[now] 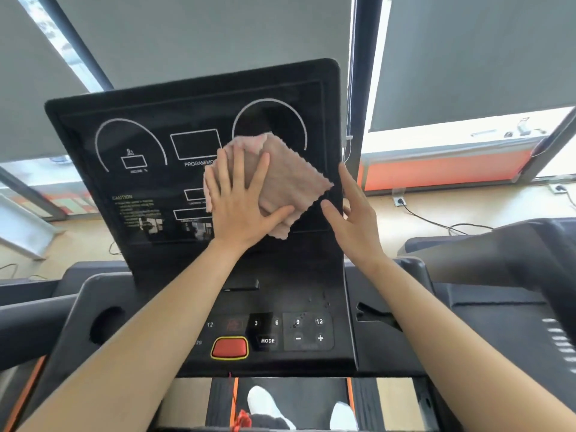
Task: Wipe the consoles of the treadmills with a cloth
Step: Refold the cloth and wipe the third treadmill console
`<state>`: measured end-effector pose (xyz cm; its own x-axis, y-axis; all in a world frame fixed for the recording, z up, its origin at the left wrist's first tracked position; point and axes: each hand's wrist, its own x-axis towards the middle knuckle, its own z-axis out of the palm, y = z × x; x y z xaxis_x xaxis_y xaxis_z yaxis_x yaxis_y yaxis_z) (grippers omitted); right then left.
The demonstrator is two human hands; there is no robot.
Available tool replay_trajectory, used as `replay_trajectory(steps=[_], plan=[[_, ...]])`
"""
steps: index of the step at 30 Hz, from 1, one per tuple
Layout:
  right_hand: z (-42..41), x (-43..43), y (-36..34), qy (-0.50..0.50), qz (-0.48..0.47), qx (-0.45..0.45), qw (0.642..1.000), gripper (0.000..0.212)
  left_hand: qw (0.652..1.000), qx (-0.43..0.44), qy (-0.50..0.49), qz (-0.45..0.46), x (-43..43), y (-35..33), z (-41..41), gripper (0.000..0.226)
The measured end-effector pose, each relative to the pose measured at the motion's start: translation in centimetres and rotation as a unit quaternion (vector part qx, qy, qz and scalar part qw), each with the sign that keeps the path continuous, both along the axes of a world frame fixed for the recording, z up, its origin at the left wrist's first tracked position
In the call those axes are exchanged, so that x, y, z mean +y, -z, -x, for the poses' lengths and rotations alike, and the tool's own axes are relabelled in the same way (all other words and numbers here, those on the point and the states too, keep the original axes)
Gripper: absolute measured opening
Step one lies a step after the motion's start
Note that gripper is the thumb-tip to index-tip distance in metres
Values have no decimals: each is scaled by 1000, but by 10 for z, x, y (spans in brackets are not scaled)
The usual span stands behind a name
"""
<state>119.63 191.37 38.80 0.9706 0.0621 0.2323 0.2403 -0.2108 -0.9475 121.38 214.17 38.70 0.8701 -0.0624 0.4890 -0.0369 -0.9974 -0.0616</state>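
A black treadmill console (146, 182) stands tilted in front of me, with white dial outlines and caution text on its display panel. A pink folded cloth (290, 179) lies flat against the right half of the panel. My left hand (240, 201) presses the cloth to the screen with straight, spread fingers. My right hand (355, 213) is at the panel's right edge, fingers straight, the thumb touching the screen beside the cloth's lower right corner. It holds nothing.
Below the panel lies the button deck (307, 333) with number keys, MODE and a red stop button (230, 347). A round cup holder (106, 325) sits at the left. Another treadmill console (514, 254) stands to the right. My white shoes (265, 403) are on the belt below.
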Motion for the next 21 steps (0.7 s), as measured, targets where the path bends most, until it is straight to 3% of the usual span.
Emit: replay_trajectory(steps=[7, 12, 21], plan=[[4, 5, -1, 13, 37, -10, 999, 76, 999, 47, -13, 24, 17, 68, 51, 104], [6, 7, -1, 20, 57, -11, 998, 79, 996, 68, -8, 52, 16, 80, 64, 98], [9, 11, -5, 41, 74, -11, 996, 83, 999, 0, -41, -11, 35, -16, -4, 116]])
